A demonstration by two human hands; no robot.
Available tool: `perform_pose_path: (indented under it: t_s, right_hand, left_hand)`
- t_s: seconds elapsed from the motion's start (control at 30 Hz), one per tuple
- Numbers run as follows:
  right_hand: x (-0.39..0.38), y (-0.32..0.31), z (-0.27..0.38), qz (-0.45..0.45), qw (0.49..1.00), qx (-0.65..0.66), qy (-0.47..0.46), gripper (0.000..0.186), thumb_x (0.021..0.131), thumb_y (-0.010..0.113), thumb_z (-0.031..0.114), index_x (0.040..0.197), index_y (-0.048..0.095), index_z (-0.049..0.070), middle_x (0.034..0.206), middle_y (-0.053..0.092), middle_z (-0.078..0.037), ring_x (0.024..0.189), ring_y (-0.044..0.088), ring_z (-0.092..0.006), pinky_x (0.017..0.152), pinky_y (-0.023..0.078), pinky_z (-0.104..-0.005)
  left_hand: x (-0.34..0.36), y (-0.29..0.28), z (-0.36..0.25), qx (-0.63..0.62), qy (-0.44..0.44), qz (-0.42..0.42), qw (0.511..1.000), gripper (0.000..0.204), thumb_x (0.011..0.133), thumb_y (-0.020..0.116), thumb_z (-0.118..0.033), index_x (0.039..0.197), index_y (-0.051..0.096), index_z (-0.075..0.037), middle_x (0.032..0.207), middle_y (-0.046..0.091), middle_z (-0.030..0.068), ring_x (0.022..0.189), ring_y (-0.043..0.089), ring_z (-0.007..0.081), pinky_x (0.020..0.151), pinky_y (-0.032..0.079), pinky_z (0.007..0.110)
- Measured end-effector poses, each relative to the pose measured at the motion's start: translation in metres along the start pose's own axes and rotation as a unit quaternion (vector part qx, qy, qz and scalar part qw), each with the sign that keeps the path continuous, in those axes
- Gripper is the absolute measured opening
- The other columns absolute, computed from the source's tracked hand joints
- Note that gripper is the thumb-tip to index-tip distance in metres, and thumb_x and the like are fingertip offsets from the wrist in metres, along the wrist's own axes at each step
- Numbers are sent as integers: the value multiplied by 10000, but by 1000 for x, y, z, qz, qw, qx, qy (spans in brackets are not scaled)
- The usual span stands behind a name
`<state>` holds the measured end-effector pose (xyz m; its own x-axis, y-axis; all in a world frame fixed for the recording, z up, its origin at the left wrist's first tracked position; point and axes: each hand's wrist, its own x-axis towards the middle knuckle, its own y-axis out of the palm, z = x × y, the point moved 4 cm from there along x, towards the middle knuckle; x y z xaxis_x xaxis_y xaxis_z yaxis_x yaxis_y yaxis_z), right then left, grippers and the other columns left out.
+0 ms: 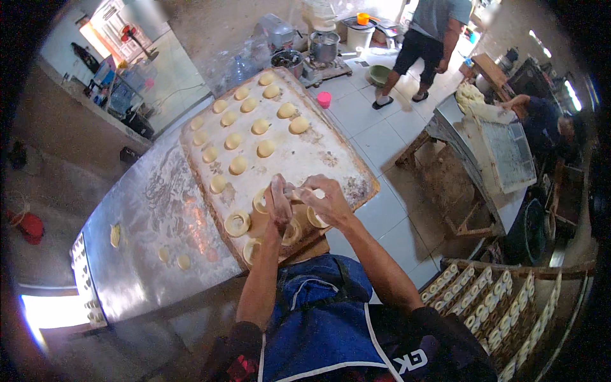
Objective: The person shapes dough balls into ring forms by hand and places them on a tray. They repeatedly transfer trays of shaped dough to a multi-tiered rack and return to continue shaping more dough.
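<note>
My left hand point(279, 202) and my right hand point(327, 198) come together above the near edge of a floured board point(299, 156). Between their closed fingers is a pale piece of dough point(295, 195), mostly hidden, so its shape is unclear. Around and below the hands lie several dough rings point(228, 224), some partly covered by my hands and forearms. Farther up the board, round dough balls point(265, 148) sit in loose rows, a little flattened and apart from one another.
A shiny metal table point(146, 223) dusted with flour adjoins the board on the left. At lower right, a rack point(490, 299) holds rows of dough rings. One person point(433, 44) stands beyond the board; another point(541, 121) handles dough at a side table point(458, 146). A pink cup point(324, 99) is on the tiled floor.
</note>
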<state>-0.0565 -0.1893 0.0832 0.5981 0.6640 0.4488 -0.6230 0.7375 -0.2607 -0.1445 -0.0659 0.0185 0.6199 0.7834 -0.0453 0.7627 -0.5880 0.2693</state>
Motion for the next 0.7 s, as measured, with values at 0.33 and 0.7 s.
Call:
perform_pose_path:
  t_s: [0.33,0.7]
  right_hand:
    - [-14,-15,-37,24,938,-289,187,475,776,687,227,1163,559,-17,945,630,-206,887,617,-370,797,491,-473]
    - [132,22,-166,39,891,-430,-137,345,933,470,186,1188,549,-31,1126,606,-275,1045,575,-433,911,446,-513]
  left_hand:
    - [43,-2,-19,542,113,80,829,217,904,556,-216,949,634,-18,969,644,214,925,621,391,794,487,469]
    - [-3,-29,-60,480,239,24,843,219,789,730,-145,965,638,-54,973,632,129,954,602,330,842,476,447]
